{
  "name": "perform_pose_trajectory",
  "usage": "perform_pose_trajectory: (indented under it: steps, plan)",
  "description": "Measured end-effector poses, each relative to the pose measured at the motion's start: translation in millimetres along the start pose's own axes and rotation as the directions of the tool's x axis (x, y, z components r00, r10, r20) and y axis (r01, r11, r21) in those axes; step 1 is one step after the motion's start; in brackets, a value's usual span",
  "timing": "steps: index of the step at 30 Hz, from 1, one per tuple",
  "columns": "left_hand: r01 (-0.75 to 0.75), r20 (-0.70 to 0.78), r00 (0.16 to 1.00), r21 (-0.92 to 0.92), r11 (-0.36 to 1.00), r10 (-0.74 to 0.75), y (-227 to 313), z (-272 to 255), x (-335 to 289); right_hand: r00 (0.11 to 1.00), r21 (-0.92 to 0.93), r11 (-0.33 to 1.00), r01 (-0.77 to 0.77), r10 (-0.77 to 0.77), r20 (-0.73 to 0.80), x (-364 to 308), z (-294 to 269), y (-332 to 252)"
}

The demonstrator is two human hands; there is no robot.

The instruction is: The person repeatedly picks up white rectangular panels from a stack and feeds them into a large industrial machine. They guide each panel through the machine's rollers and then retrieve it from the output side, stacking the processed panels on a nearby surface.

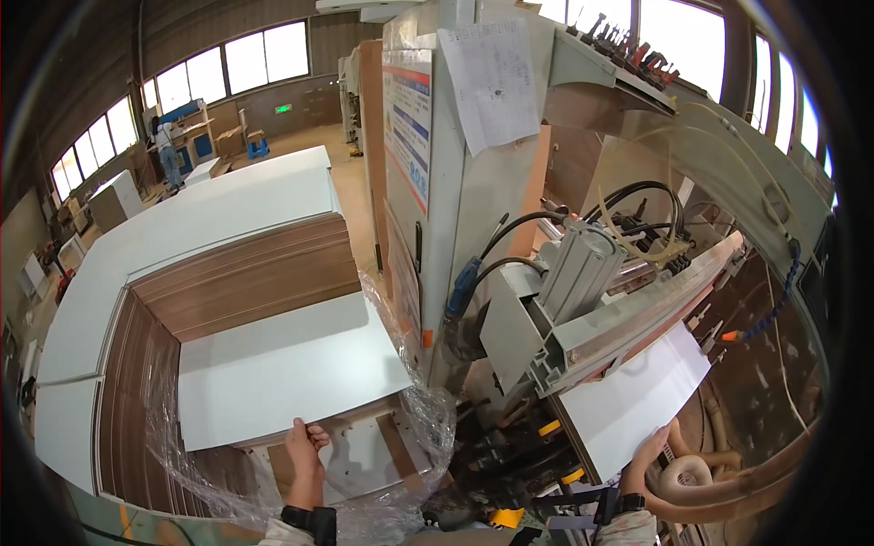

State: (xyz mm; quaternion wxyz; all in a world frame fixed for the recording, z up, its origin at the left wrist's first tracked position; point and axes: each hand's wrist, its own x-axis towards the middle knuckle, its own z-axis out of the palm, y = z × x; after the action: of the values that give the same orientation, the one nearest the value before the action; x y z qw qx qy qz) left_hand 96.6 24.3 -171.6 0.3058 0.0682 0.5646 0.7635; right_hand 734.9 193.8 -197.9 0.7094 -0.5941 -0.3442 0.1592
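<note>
On the left, a white panel (291,364) lies atop a lower stack, one corner jutting past it. My left hand (305,448) pinches that panel's near edge, thumb on top and fingers curled. To the right, a second white panel (642,396) sits tilted in a machine, its far edge beneath a long metal beam (637,314). Along this panel's near right edge my right hand (645,455) grips, with its fingertips partly hidden. Dark bands circle both wrists.
Tall stacks of white-faced boards (228,191) surround the left panel, with loose plastic wrap (432,428) beside them. Cables and an air cylinder (583,264) top the machine. A ribbed hose (701,478) coils at right. Far back stands another person (167,155).
</note>
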Motion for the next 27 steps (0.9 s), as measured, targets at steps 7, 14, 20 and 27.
perform_pose_trajectory:
  steps: [7,14,20,27]
  plan:
    - [0.052,-0.048,0.998,0.065,0.997,-0.048,5.0,-18.2,77.4,0.997,-0.088,0.996,0.001,-0.008,-0.076,18.2,-32.5,39.6]
    - [0.027,0.050,0.998,0.184,0.983,-0.036,7.7,-62.1,108.4,0.966,-0.550,0.835,0.010,-0.149,-0.209,-15.5,20.8,28.0]
    - [-0.025,0.078,0.997,0.380,0.924,-0.005,50.9,63.6,-85.9,0.973,-0.429,0.900,-0.080,-0.022,-0.228,-29.6,22.5,-48.6]
    - [0.125,0.554,0.684,0.552,0.824,-0.474,-49.4,81.3,-146.4,0.993,-0.384,0.920,-0.082,0.044,-0.107,-30.5,7.9,-60.2]
